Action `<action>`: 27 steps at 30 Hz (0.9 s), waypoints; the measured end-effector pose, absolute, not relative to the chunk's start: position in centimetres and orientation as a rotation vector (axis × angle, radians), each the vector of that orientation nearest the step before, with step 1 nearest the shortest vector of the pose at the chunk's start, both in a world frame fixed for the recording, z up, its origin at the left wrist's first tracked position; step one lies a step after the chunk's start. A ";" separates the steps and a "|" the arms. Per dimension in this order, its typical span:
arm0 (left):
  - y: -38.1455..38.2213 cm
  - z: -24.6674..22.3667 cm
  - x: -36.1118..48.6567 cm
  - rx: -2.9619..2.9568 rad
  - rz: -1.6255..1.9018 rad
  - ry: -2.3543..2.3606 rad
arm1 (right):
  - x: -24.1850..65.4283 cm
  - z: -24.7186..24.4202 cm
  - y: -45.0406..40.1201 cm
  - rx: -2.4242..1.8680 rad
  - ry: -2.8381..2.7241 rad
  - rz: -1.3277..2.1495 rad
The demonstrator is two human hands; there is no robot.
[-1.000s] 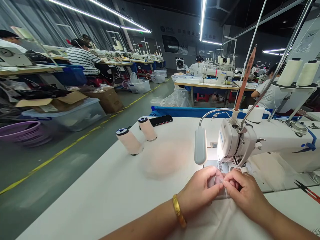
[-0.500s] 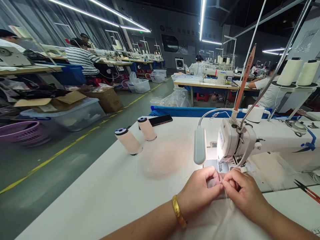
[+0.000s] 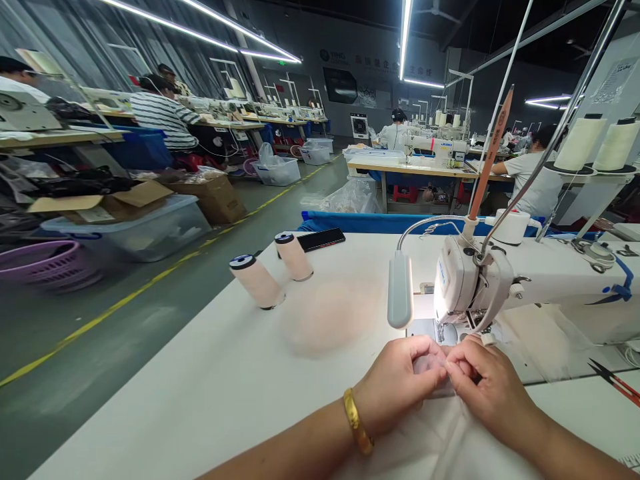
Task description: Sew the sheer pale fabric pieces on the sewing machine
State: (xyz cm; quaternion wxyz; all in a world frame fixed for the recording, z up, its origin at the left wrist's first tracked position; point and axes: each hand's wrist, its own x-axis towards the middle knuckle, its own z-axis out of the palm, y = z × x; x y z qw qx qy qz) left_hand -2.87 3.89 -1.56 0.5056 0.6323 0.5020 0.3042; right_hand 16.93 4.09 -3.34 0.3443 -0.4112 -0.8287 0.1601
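My left hand (image 3: 400, 377), with a gold bangle at the wrist, pinches thin white fabric (image 3: 440, 430) just in front of the sewing machine (image 3: 453, 280). Close against it, my right hand (image 3: 493, 380) is closed on the same fabric, fingertips nearly meeting. The cloth hangs from the fingers toward the table's front edge. Behind the hands are the presser foot and needle area (image 3: 443, 331), partly lit by the lamp (image 3: 400, 293). A sheer beige piece (image 3: 543, 333) lies under the machine arm.
Two peach thread cones (image 3: 257, 283) and a black phone (image 3: 320, 240) sit on the table's far left part. A blurred sheer beige heap (image 3: 325, 317) lies left of the lamp. Red-handled thread snips (image 3: 617, 383) rest at right. Co-workers sit at machines beyond.
Both hands stay almost in place at the machine, still pinching the fabric. The fingertips and the cloth between them have shifted very slightly.
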 end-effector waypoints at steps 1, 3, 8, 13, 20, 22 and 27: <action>3.9 -1.6 -2.9 1.541 0.734 1.210 | 16.9 -3.4 4.1 -1.081 -2.149 0.427; 4.0 -1.7 -2.9 1.618 0.748 1.224 | 16.9 -3.5 4.1 -1.106 -2.141 0.455; 4.3 -2.3 -2.7 1.999 0.772 1.362 | 16.5 -4.3 4.5 -1.239 -2.156 0.418; 4.0 -2.9 -2.1 2.379 0.791 1.559 | 16.1 -5.0 5.1 -1.318 -2.207 0.303; 3.1 -3.8 -2.4 2.830 0.841 1.205 | 16.9 -4.7 5.2 -1.202 -2.275 0.319; 3.0 -3.8 -2.6 2.790 0.792 1.208 | 17.3 -4.5 5.3 -1.168 -2.343 0.334; 3.7 -3.2 -3.3 2.714 0.724 1.200 | 18.1 -4.4 5.4 -1.097 -2.448 0.214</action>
